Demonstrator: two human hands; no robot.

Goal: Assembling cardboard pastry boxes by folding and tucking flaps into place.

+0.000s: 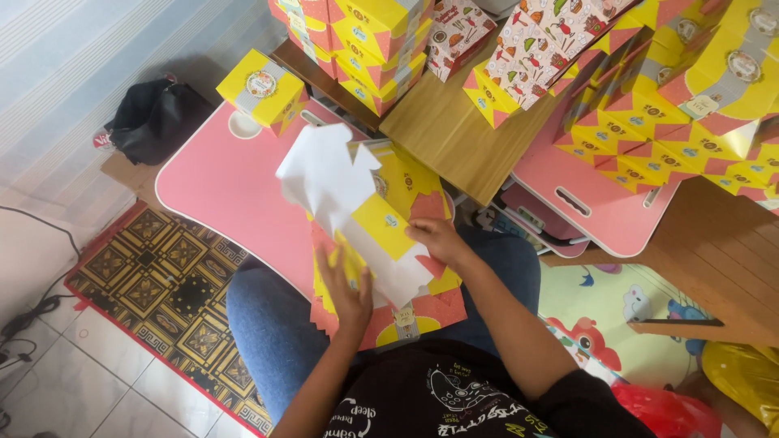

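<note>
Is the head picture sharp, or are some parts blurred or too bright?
In the head view, the flat carton held by the left hand and right hand is slightly motion-blurred; its white inner side is overexposed and shows little detail. The stacked yellow boxes are soft. Daylight is even, with a faint shadow under the pink table.

Bright, even daylight, soft shadows, sharp focus, slight wide-angle bending at edges.

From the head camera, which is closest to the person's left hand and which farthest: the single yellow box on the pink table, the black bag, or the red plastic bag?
From the left hand:
1. Single yellow box, on the pink table, up ahead.
2. Black bag, on the floor, far left.
3. Red plastic bag, bottom right, past the right arm.
</note>
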